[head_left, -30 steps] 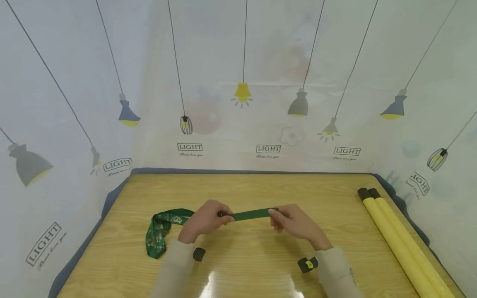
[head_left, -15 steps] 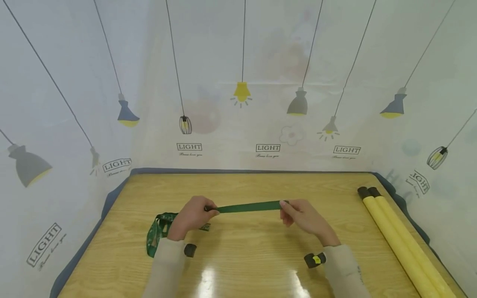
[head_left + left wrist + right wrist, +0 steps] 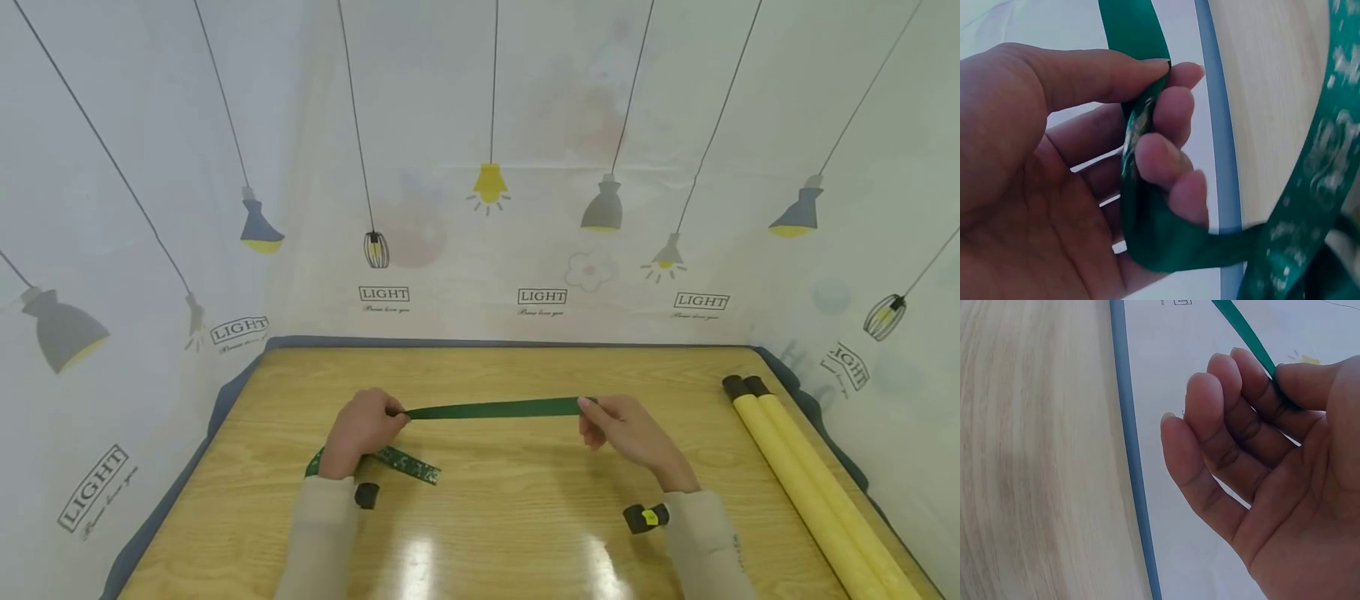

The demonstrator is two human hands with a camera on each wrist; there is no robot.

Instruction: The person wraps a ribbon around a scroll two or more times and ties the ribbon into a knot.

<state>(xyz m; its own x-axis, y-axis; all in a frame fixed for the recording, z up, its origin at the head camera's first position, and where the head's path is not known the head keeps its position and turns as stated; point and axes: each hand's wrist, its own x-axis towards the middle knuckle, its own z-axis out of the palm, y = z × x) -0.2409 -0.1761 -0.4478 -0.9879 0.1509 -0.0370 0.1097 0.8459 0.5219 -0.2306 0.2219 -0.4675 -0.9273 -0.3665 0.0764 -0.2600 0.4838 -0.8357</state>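
A green ribbon point(image 3: 495, 408) is stretched nearly level between my two hands above the table. My left hand point(image 3: 367, 421) pinches it between thumb and forefinger, and in the left wrist view the ribbon point(image 3: 1154, 231) runs on down through the curled fingers. Its patterned part point(image 3: 1316, 162) hangs past that hand, with silvery print on the green. One patterned end point(image 3: 408, 465) shows beside my left wrist; more of it is hidden behind the forearm. My right hand point(image 3: 626, 429) pinches the other end under the thumb, its remaining fingers loosely bent, as the right wrist view shows.
Two yellow rolls point(image 3: 810, 483) with black ends lie along the right side of the wooden table point(image 3: 517, 517). A white cloth wall point(image 3: 450, 250) printed with hanging lamps rises behind and at both sides. Black wrist straps point(image 3: 647, 518) sit at the sleeves.
My hands have moved apart, the left going left and the right going right, so the ribbon's stretched length between them has grown. The patterned part by the left wrist has shifted.
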